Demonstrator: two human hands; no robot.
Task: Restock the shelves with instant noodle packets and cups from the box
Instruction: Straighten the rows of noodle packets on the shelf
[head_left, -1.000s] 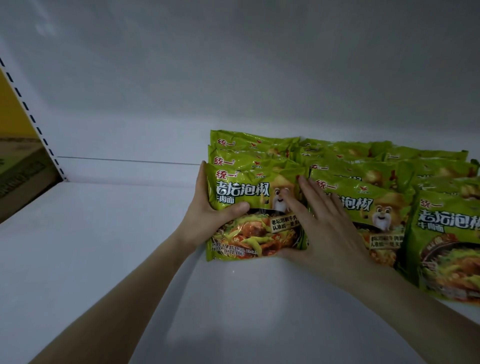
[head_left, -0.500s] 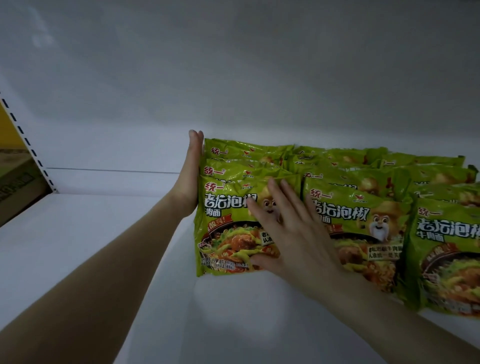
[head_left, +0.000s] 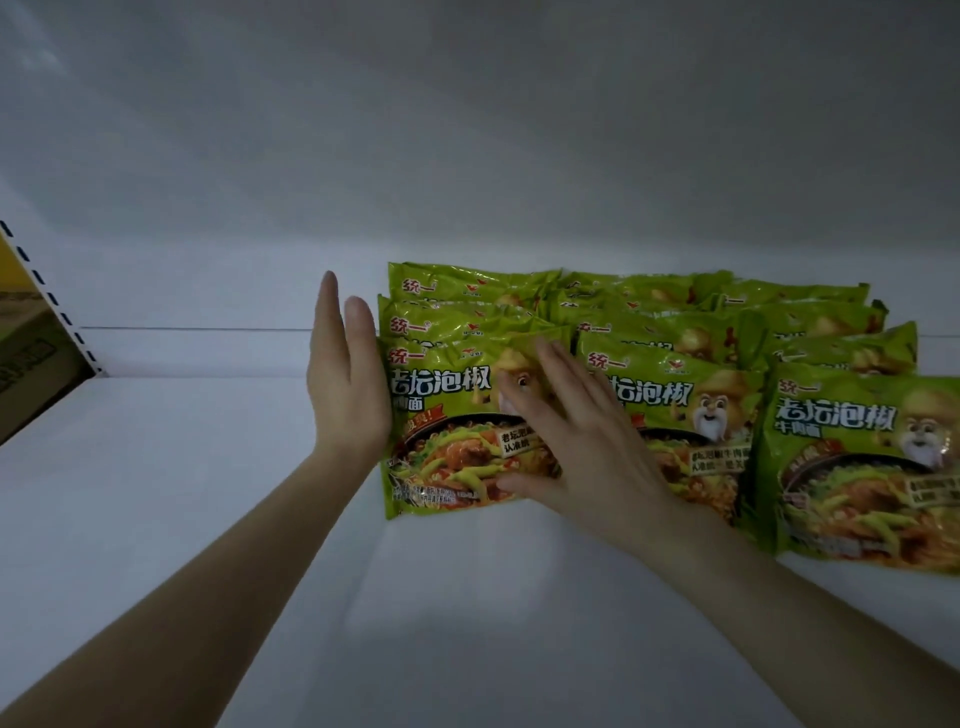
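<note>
Green instant noodle packets stand in three leaning rows on the white shelf. The front packet of the left row faces me. My left hand stands on edge with straight fingers, flat against the left side of that row. My right hand lies flat on the front packet's face, fingers spread and straight. The middle row's front packet and the right row's front packet stand beside it, the middle one partly hidden by my right wrist.
The shelf's white back wall runs behind the packets. At the far left a perforated shelf upright stands, with a cardboard box beyond it. Bare shelf surface lies to the left of the packets and in front of them.
My left hand let go of the front packet and straightened against the row's left side. My right hand slid onto the packet's face. The view moved closer.
</note>
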